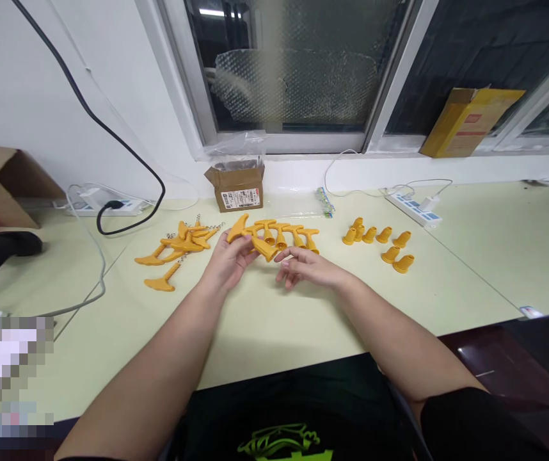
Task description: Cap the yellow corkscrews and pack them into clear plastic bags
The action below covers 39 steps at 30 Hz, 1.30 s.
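My left hand (229, 264) is closed around a yellow corkscrew (264, 249), whose T-shaped handle points up to the left and whose cone-shaped base points down to the right. Close to the wide end of that base is my right hand (306, 266), its fingers apart and curled a little; whether a fingertip touches the base I cannot tell. Just behind the hands, several corkscrews fitted with cones (281, 235) stand upright in a row. To the left lies a pile of corkscrew handles (185, 243) with bare metal spirals. Loose yellow cones (370, 234) stand in a group at the right.
A small open cardboard box (240, 192) sits against the wall, with a clear plastic bag (294, 203) beside it. Power strips (411, 208) with cables lie at the back right and back left. A black cable (111, 137) hangs down at the left.
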Motion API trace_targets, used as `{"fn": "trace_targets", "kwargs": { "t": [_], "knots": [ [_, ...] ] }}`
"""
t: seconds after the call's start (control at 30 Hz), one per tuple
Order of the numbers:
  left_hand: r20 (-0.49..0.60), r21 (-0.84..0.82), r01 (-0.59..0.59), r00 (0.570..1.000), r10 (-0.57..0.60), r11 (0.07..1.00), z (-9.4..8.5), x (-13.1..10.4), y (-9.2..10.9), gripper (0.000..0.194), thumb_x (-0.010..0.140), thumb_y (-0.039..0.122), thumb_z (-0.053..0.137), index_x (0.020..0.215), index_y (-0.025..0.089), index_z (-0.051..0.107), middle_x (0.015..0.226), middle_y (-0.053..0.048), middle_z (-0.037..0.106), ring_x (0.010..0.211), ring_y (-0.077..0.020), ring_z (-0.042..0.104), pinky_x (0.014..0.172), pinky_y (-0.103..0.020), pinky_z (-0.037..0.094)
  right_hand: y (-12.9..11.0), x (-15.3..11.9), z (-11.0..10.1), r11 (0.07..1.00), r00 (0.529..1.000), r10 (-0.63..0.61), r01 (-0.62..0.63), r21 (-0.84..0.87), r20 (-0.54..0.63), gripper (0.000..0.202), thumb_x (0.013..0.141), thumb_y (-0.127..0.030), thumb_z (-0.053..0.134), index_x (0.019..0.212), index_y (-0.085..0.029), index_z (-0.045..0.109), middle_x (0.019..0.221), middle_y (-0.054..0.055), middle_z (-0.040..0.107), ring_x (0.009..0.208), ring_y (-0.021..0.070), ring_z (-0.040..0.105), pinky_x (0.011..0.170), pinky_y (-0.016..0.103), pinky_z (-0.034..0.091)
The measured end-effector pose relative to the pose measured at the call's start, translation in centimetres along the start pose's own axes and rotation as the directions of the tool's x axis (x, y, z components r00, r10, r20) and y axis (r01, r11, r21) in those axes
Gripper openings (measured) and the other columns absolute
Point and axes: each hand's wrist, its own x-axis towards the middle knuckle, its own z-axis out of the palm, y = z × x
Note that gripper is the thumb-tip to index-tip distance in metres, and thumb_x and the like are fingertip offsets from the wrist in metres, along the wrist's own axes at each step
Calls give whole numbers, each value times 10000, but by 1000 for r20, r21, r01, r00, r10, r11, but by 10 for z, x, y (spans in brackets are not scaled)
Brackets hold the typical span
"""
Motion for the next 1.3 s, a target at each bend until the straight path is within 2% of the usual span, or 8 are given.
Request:
{"fn": "trace_targets", "kwargs": {
  "t": [0.1, 0.2, 0.37, 0.6, 0.77, 0.9, 1.07, 1.3],
  "knots": [
    [-220, 240, -49, 970, 103, 970, -18, 8, 8, 605, 715, 235, 752, 1214, 280, 413, 910, 3, 673, 815, -228, 739, 748, -377, 584, 2, -1, -7, 984, 992, -119, 112, -141, -42, 399, 829, -485, 770, 1064, -206, 606, 888, 38, 736, 694, 143, 681, 702, 309, 581],
    [-277, 700, 49, 938, 207, 712, -43, 15, 17, 662, 721, 209, 727, 1303, 285, 422, 857, -6, 688, 704, -250, 708, 684, -381, 554, 0, -6, -26, 898, 940, -264, 158, -411, -216, 314, 854, -431, 714, 1053, -203, 629, 866, 21, 712, 701, 144, 642, 683, 295, 535],
    [-272, 929, 237, 958, 90, 284, -64, 21, 25, 233, 681, 210, 742, 897, 237, 659, 779, -53, 708, 711, -296, 671, 693, -393, 507, -5, -16, -68, 636, 761, -380, -198, -746, -526, 198, 848, -367, 661, 981, -220, 669, 841, 11, 723, 709, 168, 622, 727, 325, 478],
    [-121, 802, 28, 986, 117, 597, -68, 27, 12, 354, 660, 263, 754, 1009, 217, 718, 1023, -98, 760, 1004, -300, 691, 923, -385, 520, -5, -27, -107, 535, 537, -422, -503, -679, -730, 295, 833, -363, 658, 1071, -200, 716, 1110, 99, 673, 1072, 261, 621, 990, 410, 456],
    [-111, 915, -32, 938, 327, 401, -91, 34, 17, 274, 697, 191, 720, 970, 201, 700, 1122, -158, 695, 1166, -401, 594, 1071, -585, 424, -5, -32, -118, 502, 464, -325, -655, -566, -824, 410, 823, -383, 693, 1194, -214, 730, 1249, 148, 624, 1208, 342, 573, 1041, 471, 427],
    [-157, 953, -9, 842, 517, 304, -116, 38, 25, 283, 636, 172, 787, 890, 173, 661, 1140, -200, 633, 1364, -523, 357, 1098, -747, 260, -5, -34, -122, 481, 444, -279, -703, -524, -852, 409, 820, -330, 687, 1219, -250, 725, 1314, 139, 613, 1226, 355, 575, 1021, 499, 438],
    [-275, 946, 171, 874, 402, 275, -136, 47, 22, 289, 567, 139, 803, 781, 203, 620, 1195, -216, 617, 1354, -537, 363, 1077, -731, 236, -3, -32, -127, 471, 436, -278, -715, -517, -856, 417, 797, -260, 665, 1209, -235, 725, 1268, 141, 660, 1182, 340, 602, 995, 499, 438],
    [-245, 933, 45, 807, 538, 358, -129, 42, 28, 237, 711, 275, 797, 782, 193, 586, 855, -76, 513, 1281, -475, 377, 1015, -666, 272, -5, -31, -124, 455, 474, -196, -731, -508, -858, 292, 734, -252, 710, 1023, -226, 744, 1069, 103, 747, 1089, 331, 639, 988, 516, 417]
  ]
}}
